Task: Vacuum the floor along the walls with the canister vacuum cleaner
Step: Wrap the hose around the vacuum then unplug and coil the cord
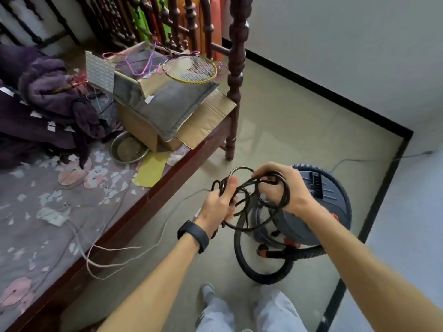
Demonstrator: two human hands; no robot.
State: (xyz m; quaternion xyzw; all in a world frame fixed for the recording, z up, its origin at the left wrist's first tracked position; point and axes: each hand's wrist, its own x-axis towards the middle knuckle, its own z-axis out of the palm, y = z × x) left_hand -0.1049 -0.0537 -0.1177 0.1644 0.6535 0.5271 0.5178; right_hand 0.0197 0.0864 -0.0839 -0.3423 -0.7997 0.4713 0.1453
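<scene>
Both hands are raised in front of the person over the floor (287,116), sharing one tangled bundle of black power cord (242,167). The left hand (217,202), with a black wristband (193,236) on its wrist, grips the gathered strands in a fist with the thumb pointing up along them. The right hand (281,185) has its fingers curled down through the loops, which hang round its palm and wrist. Directly beneath and just beyond the right hand stands the canister vacuum cleaner (330,195), a dark blue drum with orange fittings, upright on the floor near the corner where two white walls meet a black baseboard (311,85). Its thick black hose (242,257) curves in a wide loop on the floor in front of the drum, near the person's feet. To the left runs a wooden bed frame (167,178); on the bed sit a cardboard box (141,125), a badminton racket (189,68) and a metal bowl (128,149).
</scene>
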